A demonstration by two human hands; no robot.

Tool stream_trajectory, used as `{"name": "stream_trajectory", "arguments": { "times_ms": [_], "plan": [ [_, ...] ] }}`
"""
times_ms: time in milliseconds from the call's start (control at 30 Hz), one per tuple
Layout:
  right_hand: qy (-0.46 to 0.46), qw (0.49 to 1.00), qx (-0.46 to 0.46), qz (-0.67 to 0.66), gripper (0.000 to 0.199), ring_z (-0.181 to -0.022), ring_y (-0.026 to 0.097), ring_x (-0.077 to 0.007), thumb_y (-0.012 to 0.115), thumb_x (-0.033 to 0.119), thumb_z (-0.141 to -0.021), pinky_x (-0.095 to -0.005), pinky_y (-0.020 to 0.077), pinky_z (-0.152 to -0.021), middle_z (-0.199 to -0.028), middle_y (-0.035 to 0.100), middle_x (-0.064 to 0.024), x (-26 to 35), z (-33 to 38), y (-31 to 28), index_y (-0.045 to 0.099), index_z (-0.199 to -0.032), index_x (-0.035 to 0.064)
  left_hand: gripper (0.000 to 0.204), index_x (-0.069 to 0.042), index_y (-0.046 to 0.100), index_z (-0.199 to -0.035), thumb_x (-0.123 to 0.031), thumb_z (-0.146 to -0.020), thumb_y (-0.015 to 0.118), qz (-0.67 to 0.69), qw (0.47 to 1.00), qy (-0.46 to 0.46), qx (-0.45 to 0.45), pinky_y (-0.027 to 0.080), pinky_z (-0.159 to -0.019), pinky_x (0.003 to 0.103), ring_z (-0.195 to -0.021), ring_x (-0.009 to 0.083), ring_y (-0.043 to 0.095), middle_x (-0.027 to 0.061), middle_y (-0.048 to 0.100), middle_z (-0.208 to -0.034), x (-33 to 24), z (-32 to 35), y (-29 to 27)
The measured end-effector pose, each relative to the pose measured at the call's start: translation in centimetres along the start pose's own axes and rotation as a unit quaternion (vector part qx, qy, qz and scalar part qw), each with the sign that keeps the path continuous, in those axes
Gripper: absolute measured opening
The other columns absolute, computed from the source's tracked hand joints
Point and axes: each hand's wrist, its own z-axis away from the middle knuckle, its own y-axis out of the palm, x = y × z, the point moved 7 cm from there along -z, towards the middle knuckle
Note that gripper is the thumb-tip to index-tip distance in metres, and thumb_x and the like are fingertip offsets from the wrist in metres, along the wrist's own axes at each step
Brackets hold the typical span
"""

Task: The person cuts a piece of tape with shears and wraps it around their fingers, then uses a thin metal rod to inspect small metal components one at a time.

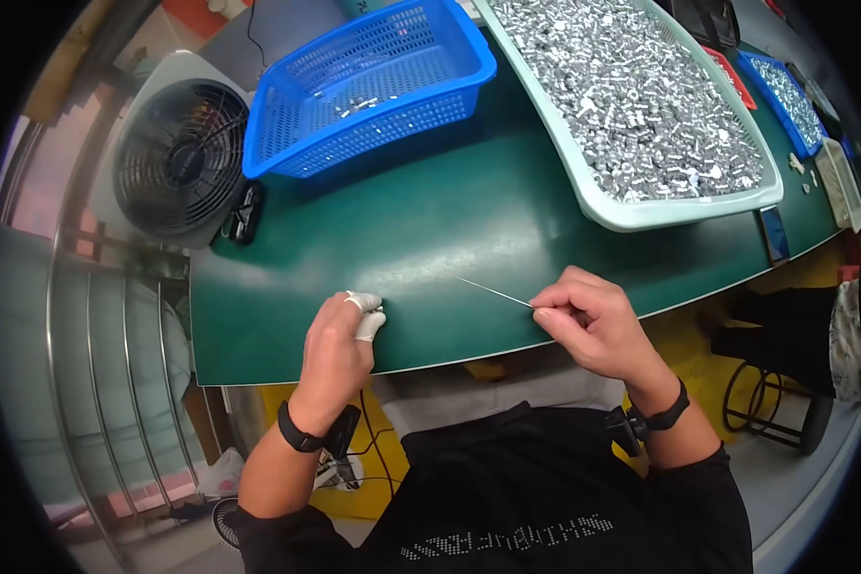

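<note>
My right hand pinches one end of a thin metal rod, like a needle, between thumb and forefinger. The rod's free tip slants up and left over the green table. At the table's near edge, my left hand is closed, with white finger covers on thumb and forefinger. A small shiny metal piece shows at those fingertips; its exact kind is too small to make out. The rod's tip and the left hand are apart.
A pale green tray heaped with small metal parts stands at the far right. A blue basket with a few pieces sits at the far left, beside a fan and a small black object. A blue tray lies farther right.
</note>
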Motion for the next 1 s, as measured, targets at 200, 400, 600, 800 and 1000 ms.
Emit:
{"name": "stream_trajectory", "arguments": {
  "times_ms": [200, 400, 600, 800, 1000],
  "plan": [
    [0.013, 1.0, -0.005, 0.003, 0.006, -0.064, 0.047, -0.0061, 0.065, -0.001, -0.087, -0.0213, 0.0358, -0.054, -0.078, 0.054, -0.0012, -0.1, 0.3, 0.7, 0.069, -0.092, -0.0006, 0.016, 0.002, 0.064, -0.105, 0.003, -0.089, 0.063, 0.04, 0.998, 0.008, -0.042, 0.053, -0.071, 0.034, -0.083, 0.031, 0.067, 0.0164, 0.066, -0.093, 0.5, 0.4, -1.9],
    [0.007, 1.0, -0.004, -0.004, 0.006, -0.063, 0.047, -0.0063, 0.066, 0.0, -0.087, -0.0214, 0.036, -0.054, -0.078, 0.055, -0.0018, 0.4, 0.0, 0.1, 0.069, -0.091, -0.0008, 0.02, -0.002, 0.062, -0.115, 0.0, -0.098, 0.053, 0.552, 0.807, -0.2, -0.062, 0.057, -0.075, 0.033, -0.088, 0.0237, 0.067, 0.0138, 0.066, -0.108, 3.3, 0.1, -3.3],
    [0.018, 1.0, -0.009, 0.004, 0.006, -0.063, 0.047, -0.006, 0.066, 0.0, -0.085, -0.0209, 0.0369, -0.055, -0.078, 0.056, -0.002, 0.8, 0.4, 0.3, 0.069, -0.09, -0.0009, 0.028, -0.004, 0.058, -0.126, -0.002, -0.1, 0.048, 0.731, 0.661, -0.17, 0.001, 0.057, -0.078, 0.033, -0.094, 0.0212, 0.063, 0.0123, 0.061, -0.115, 2.5, 0.1, -0.6],
    [0.018, 1.0, -0.008, 0.004, 0.006, -0.063, 0.048, -0.0056, 0.066, -0.001, -0.085, -0.0205, 0.0373, -0.054, -0.078, 0.056, -0.0019, 0.9, 0.3, 0.3, 0.07, -0.09, -0.0009, 0.032, -0.005, 0.057, -0.13, -0.002, -0.099, 0.05, 0.722, 0.673, -0.162, 0.021, 0.056, -0.079, 0.033, -0.096, 0.019, 0.06, 0.0113, 0.059, -0.115, 2.4, -0.2, 0.1],
    [0.02, 1.0, -0.009, 0.004, 0.006, -0.062, 0.049, -0.0057, 0.066, -0.001, -0.085, -0.0203, 0.037, -0.053, -0.078, 0.056, -0.0019, 0.9, 0.3, 0.3, 0.07, -0.09, -0.0009, 0.033, -0.005, 0.057, -0.131, -0.002, -0.099, 0.053, 0.707, 0.685, -0.175, 0.018, 0.055, -0.078, 0.034, -0.091, 0.0191, 0.061, 0.0105, 0.061, -0.111, 2.9, -0.5, 0.7]
  ]
}}
